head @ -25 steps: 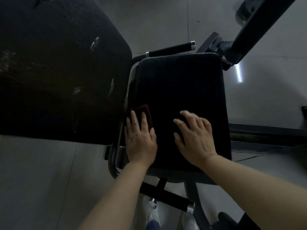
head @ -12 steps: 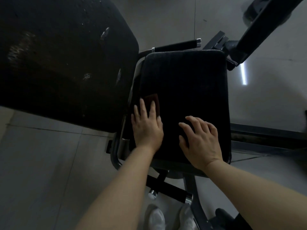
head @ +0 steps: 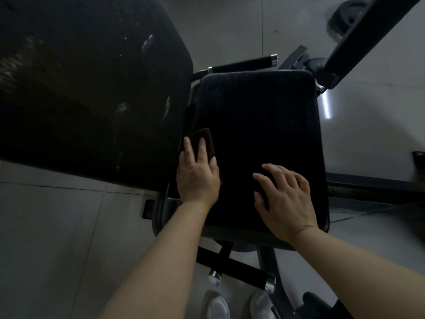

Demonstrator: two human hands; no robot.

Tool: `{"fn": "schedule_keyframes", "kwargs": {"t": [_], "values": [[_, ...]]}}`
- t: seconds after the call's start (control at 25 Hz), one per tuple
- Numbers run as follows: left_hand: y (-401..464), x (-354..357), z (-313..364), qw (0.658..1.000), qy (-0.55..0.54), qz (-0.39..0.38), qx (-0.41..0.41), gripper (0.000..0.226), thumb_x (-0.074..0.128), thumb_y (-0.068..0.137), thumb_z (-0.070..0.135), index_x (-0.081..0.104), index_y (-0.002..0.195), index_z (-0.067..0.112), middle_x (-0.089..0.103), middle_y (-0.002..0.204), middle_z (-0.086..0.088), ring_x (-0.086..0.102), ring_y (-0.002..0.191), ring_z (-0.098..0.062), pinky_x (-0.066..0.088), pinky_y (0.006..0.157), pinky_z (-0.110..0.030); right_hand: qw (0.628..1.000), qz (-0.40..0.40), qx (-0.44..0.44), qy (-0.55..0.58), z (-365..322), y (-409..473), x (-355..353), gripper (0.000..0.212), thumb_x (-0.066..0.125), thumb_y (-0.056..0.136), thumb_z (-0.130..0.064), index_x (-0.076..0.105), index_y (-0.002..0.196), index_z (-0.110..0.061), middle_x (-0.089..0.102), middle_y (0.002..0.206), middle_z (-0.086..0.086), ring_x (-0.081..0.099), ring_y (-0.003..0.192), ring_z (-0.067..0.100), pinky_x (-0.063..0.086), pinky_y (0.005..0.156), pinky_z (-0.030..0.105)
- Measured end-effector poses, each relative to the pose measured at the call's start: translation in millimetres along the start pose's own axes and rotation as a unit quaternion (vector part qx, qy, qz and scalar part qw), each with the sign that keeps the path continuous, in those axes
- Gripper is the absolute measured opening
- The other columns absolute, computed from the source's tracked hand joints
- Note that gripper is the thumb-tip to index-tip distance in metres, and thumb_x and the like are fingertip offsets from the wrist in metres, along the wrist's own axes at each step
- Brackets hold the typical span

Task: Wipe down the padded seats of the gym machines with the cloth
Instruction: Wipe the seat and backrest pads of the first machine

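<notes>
A black padded seat (head: 257,125) fills the middle of the view, seen from above. A small dark reddish-brown cloth (head: 203,139) lies flat on the seat's left edge. My left hand (head: 197,178) presses it down with straight fingers; only the cloth's far end shows past my fingertips. My right hand (head: 285,199) rests on the near right part of the seat, fingers spread and slightly bent, holding nothing.
A large worn black back pad (head: 87,84) stands close on the left, almost touching the seat. Black handles with chrome ends sit behind (head: 243,64) and below (head: 232,268) the seat. A dark frame arm (head: 358,35) rises at the upper right. Pale floor tiles surround the machine.
My left hand has slid the cloth forward along the seat's left edge, away from me. My right hand has stayed on the near right of the seat.
</notes>
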State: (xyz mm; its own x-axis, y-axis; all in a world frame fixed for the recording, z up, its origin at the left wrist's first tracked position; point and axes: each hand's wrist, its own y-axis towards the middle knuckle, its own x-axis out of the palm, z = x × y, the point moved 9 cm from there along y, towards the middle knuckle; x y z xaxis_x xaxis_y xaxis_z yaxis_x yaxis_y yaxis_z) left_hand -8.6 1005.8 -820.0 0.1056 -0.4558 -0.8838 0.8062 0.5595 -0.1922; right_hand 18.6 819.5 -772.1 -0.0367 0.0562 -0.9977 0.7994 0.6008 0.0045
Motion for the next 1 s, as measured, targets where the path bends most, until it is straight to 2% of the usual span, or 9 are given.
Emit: {"fn": "schedule_keyframes", "kwargs": {"t": [0.12, 0.24, 0.28, 0.44, 0.56, 0.64, 0.76, 0.88, 1.0], "values": [[-68, -1, -19, 0.997, -0.035, 0.054, -0.043, 0.056, 0.028, 0.099, 0.038, 0.016, 0.151, 0.020, 0.007, 0.158, -0.015, 0.022, 0.142, -0.031, 0.034, 0.107, -0.041, 1.000, 0.004, -0.001, -0.001, -1, 0, 0, 0.046, 0.037, 0.087, -0.043, 0.054, 0.125, -0.023, 0.047, 0.135, 0.005, 0.038, 0.128, 0.024, 0.023, 0.104, 0.040], [-123, 13, -24, 0.995, -0.062, 0.018, -0.078, 0.060, 0.025, 0.097, 0.040, 0.009, 0.151, 0.019, -0.005, 0.159, -0.010, 0.003, 0.146, -0.031, 0.026, 0.113, -0.046, 1.000, -0.004, -0.004, -0.002, -2, -1, 2, 0.048, 0.035, 0.087, -0.044, 0.052, 0.127, -0.023, 0.046, 0.136, 0.006, 0.036, 0.128, 0.024, 0.021, 0.104, 0.041], [-122, 15, -24, 0.995, -0.051, 0.007, -0.081, 0.062, 0.025, 0.096, 0.041, 0.008, 0.151, 0.019, -0.007, 0.159, -0.009, -0.001, 0.146, -0.031, 0.023, 0.114, -0.048, 1.000, -0.005, -0.006, -0.001, -2, -1, 2, 0.048, 0.034, 0.088, -0.044, 0.052, 0.127, -0.022, 0.045, 0.137, 0.006, 0.036, 0.129, 0.024, 0.021, 0.105, 0.041], [-50, 3, -4, 1.000, 0.021, 0.005, -0.019, 0.058, 0.027, 0.099, 0.040, 0.012, 0.152, 0.020, 0.000, 0.159, -0.012, 0.006, 0.145, -0.036, 0.017, 0.116, -0.049, 1.000, 0.002, -0.002, 0.014, 0, -1, 1, 0.049, 0.034, 0.087, -0.044, 0.051, 0.127, -0.022, 0.045, 0.137, 0.006, 0.035, 0.130, 0.024, 0.023, 0.106, 0.042], [-11, -1, 1, 0.998, 0.009, 0.011, -0.065, 0.056, 0.026, 0.101, 0.037, 0.010, 0.152, 0.022, 0.000, 0.160, -0.011, 0.008, 0.145, -0.035, 0.015, 0.117, -0.048, 1.000, 0.010, -0.008, 0.018, 1, -1, 1, 0.046, 0.037, 0.087, -0.043, 0.051, 0.127, -0.024, 0.044, 0.137, 0.004, 0.034, 0.130, 0.022, 0.022, 0.106, 0.041], [-27, 3, 8, 0.996, 0.014, 0.053, -0.067, 0.054, 0.027, 0.101, 0.035, 0.015, 0.151, 0.020, 0.005, 0.159, -0.012, 0.011, 0.144, -0.035, 0.016, 0.117, -0.047, 1.000, 0.016, -0.004, 0.026, 2, 0, 0, 0.043, 0.038, 0.088, -0.041, 0.051, 0.125, -0.025, 0.045, 0.135, 0.003, 0.033, 0.128, 0.021, 0.021, 0.104, 0.039], [-96, 19, 29, 0.995, 0.010, 0.092, -0.039, 0.053, 0.028, 0.099, 0.034, 0.025, 0.148, 0.014, 0.016, 0.157, -0.014, 0.015, 0.144, -0.035, 0.020, 0.116, -0.049, 0.999, 0.018, 0.003, 0.033, 3, 0, 0, 0.040, 0.036, 0.090, -0.037, 0.053, 0.124, -0.026, 0.047, 0.135, 0.002, 0.035, 0.128, 0.020, 0.022, 0.104, 0.038], [-140, 37, 43, 0.999, 0.008, 0.053, 0.007, 0.057, 0.026, 0.096, 0.038, 0.025, 0.148, 0.015, 0.017, 0.157, -0.013, 0.015, 0.143, -0.033, 0.019, 0.113, -0.047, 0.999, 0.016, 0.005, 0.035, 3, 0, 0, 0.041, 0.034, 0.090, -0.036, 0.054, 0.124, -0.025, 0.048, 0.134, 0.002, 0.034, 0.128, 0.020, 0.021, 0.104, 0.038], [-95, 25, 31, 0.999, 0.031, 0.040, 0.018, 0.056, 0.021, 0.098, 0.043, 0.023, 0.148, 0.018, 0.013, 0.158, -0.011, 0.015, 0.144, -0.032, 0.017, 0.115, -0.045, 0.999, 0.011, -0.003, 0.033, 3, 1, 1, 0.041, 0.037, 0.089, -0.035, 0.053, 0.125, -0.025, 0.048, 0.134, 0.003, 0.034, 0.128, 0.020, 0.022, 0.104, 0.038]]}}
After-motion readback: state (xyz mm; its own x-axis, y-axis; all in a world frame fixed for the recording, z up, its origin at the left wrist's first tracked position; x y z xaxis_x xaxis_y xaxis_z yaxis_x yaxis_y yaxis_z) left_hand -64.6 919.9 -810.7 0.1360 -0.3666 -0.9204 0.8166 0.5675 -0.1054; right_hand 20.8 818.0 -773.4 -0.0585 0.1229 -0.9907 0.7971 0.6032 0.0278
